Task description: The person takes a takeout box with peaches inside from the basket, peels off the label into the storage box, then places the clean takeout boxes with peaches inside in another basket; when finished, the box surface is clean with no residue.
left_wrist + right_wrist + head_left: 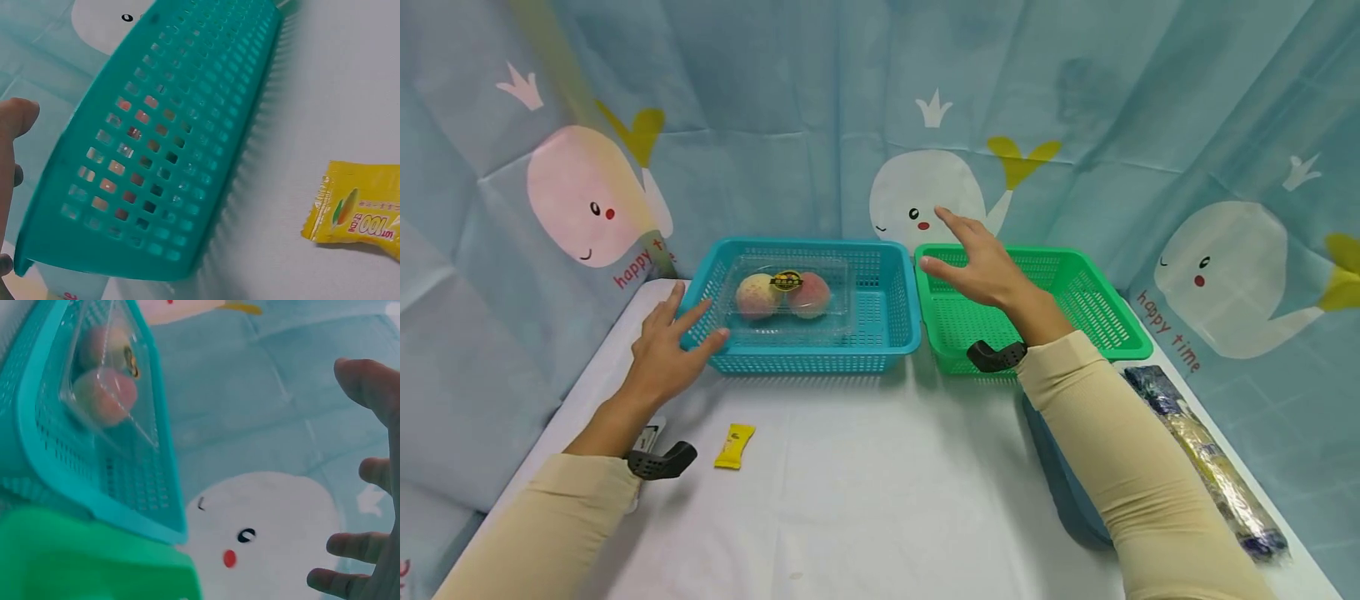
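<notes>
A clear plastic box of two peaches (808, 295) sits inside the blue basket (805, 363), toward its left side. My left hand (664, 352) is at the basket's left front corner, fingers spread and holding nothing. In the left wrist view its fingers are beside the basket's rim (70, 129). Over the green basket (1120, 343) hangs my right hand (976, 260), its fingers apart with nothing between them. The right wrist view shows those fingers (359, 549) in front of the curtain, away from both baskets.
A small yellow snack packet (734, 446) lies on the white table (865, 492) before the blue basket. Under the left wrist is a partly hidden pale object (651, 432). A dark blue container (1067, 483) and a long clear-wrapped package (1210, 462) lie by the right forearm. A whale-print curtain (775, 183) stands behind.
</notes>
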The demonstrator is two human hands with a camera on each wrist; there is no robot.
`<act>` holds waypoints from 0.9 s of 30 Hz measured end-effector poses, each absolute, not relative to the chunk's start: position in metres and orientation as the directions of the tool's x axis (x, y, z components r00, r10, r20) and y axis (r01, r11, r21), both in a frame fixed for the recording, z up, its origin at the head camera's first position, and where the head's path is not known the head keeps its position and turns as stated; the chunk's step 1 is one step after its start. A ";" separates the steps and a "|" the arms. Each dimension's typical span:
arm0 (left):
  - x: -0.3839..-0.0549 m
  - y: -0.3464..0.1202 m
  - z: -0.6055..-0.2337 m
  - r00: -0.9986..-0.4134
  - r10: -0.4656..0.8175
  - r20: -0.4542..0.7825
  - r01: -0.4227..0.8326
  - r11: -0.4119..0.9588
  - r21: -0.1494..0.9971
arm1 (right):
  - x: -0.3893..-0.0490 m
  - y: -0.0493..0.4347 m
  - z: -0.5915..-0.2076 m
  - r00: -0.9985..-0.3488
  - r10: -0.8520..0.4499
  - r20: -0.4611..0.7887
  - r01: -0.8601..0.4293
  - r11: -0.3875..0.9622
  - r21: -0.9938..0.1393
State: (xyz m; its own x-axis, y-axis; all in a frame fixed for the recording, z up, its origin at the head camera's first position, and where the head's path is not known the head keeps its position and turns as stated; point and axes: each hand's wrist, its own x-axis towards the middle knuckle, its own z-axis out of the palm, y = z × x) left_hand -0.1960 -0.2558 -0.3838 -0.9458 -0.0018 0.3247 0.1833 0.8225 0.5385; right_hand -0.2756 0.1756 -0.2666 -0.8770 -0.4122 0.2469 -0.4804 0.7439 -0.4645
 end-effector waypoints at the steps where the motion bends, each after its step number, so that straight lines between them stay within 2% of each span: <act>1: -0.196 -0.255 -0.385 -0.947 -0.003 0.322 0.182 0.819 0.544 | -0.278 0.172 -0.269 -0.873 -0.417 0.252 -0.487 0.732 -0.477; 7: -0.195 -0.255 -0.393 -0.951 -0.013 0.309 0.170 0.812 0.558 | -0.291 0.151 -0.287 -0.859 -0.448 0.247 -0.507 0.677 -0.534; 15: -0.198 -0.256 -0.400 -0.964 -0.040 0.262 0.126 0.801 0.585 | -0.302 0.122 -0.305 -0.898 -0.404 0.173 -0.419 0.671 -0.611; 27: -0.198 -0.257 -0.406 -0.971 -0.103 0.216 0.055 0.780 0.623 | -0.311 0.073 -0.325 -0.913 -0.406 0.035 -0.322 0.664 -0.675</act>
